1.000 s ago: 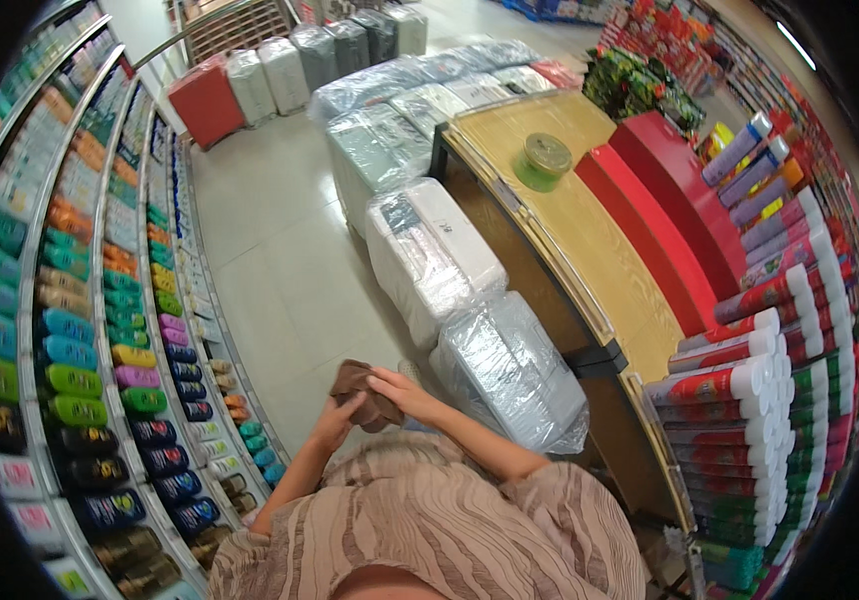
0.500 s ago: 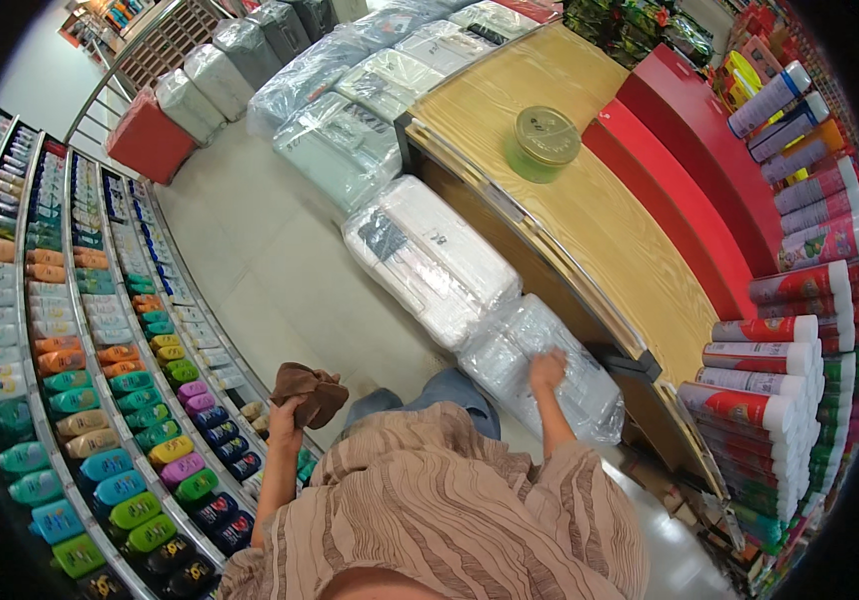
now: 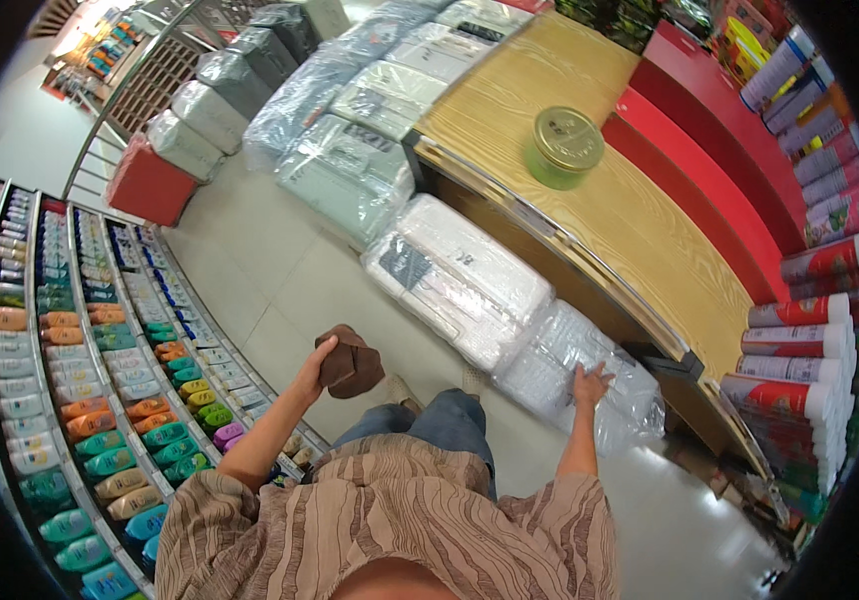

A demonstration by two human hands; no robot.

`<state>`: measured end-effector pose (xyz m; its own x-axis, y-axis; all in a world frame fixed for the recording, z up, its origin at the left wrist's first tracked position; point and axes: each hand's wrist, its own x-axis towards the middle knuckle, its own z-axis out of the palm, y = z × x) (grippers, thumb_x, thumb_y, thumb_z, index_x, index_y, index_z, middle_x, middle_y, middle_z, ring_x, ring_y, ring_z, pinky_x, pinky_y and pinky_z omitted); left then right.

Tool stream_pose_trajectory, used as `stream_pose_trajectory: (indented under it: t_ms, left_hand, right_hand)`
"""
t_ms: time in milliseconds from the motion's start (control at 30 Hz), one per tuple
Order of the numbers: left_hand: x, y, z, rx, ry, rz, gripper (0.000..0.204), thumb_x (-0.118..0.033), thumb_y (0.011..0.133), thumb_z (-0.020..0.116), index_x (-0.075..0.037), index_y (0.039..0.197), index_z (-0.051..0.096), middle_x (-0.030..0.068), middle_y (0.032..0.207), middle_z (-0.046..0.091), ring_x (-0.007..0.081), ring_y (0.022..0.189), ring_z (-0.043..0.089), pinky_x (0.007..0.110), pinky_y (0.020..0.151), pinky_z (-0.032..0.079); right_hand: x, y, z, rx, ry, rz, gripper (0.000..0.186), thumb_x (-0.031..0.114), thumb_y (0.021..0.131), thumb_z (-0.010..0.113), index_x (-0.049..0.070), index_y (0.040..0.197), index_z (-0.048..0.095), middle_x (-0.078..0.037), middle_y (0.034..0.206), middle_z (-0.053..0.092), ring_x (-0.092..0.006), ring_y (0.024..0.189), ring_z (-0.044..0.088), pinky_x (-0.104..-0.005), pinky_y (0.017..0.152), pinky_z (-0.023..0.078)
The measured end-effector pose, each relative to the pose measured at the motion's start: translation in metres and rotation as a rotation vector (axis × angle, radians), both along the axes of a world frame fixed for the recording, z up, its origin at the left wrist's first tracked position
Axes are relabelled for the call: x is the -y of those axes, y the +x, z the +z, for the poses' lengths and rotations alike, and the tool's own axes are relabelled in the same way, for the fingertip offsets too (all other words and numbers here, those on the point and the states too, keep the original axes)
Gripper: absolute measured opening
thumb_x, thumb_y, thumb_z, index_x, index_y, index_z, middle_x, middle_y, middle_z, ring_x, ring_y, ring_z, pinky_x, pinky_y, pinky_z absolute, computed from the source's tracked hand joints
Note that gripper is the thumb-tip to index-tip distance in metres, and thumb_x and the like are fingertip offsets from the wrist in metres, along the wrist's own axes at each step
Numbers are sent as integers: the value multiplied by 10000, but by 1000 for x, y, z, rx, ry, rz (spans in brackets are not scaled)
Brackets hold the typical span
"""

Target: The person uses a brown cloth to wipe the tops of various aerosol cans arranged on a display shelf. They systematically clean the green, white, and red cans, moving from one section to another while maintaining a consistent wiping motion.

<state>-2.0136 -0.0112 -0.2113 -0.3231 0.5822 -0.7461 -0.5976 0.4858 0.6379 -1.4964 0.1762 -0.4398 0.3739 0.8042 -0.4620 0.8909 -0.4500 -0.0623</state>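
Note:
My left hand (image 3: 326, 366) grips a crumpled dark brown cloth (image 3: 353, 363), held out over the pale floor in front of me. To the right, my right hand (image 3: 591, 383) has its fingers spread above a suitcase wrapped in clear plastic (image 3: 540, 372). Whether the fingertips touch the plastic I cannot tell. Just beyond that lies a white suitcase in clear wrap (image 3: 465, 275), end to end with it along the wooden counter.
Shelves of coloured bottles (image 3: 115, 455) curve along my left. A wooden-topped counter (image 3: 650, 240) bears a green tin with a gold lid (image 3: 563, 150). Red and white cans (image 3: 795, 340) stack at the right. More wrapped suitcases (image 3: 350, 185) and a red one (image 3: 153, 183) stand farther off.
My left hand has carried the cloth forward and to the right, away from the shelves. My right hand has shifted right, its fingers now more spread. My view has shifted.

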Motion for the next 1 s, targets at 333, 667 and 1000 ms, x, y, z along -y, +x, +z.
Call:
stream_pose_trajectory:
  t_ms: [333, 667, 1000]
  left_hand:
    - [-89, 44, -86, -138, -206, -438, 455, -335, 798, 657, -2, 1104, 605, 91, 990, 657, 191, 857, 638, 311, 743, 520]
    - [-84, 60, -213, -208, -246, -704, 634, -255, 719, 727, 53, 1228, 507, 159, 1138, 592, 241, 1009, 594, 336, 856, 508]
    - [-139, 105, -228, -296, -363, -720, 711, -373, 669, 743, 88, 1162, 520, 195, 1042, 618, 245, 916, 628, 352, 774, 525]
  right_hand:
    - [17, 11, 16, -144, 300, -52, 827, 577, 790, 607, 50, 1390, 394, -286, 1425, 324, -434, 1280, 381, -455, 1072, 325]
    - [77, 182, -19, 229, 349, -735, 739, 528, 836, 589, -48, 1285, 478, -230, 1301, 499, -364, 1189, 488, -416, 1018, 378]
    - [98, 217, -98, -564, 241, -937, 818, 641, 932, 260, -32, 1378, 392, -182, 1404, 431, -334, 1259, 442, -382, 1063, 324]
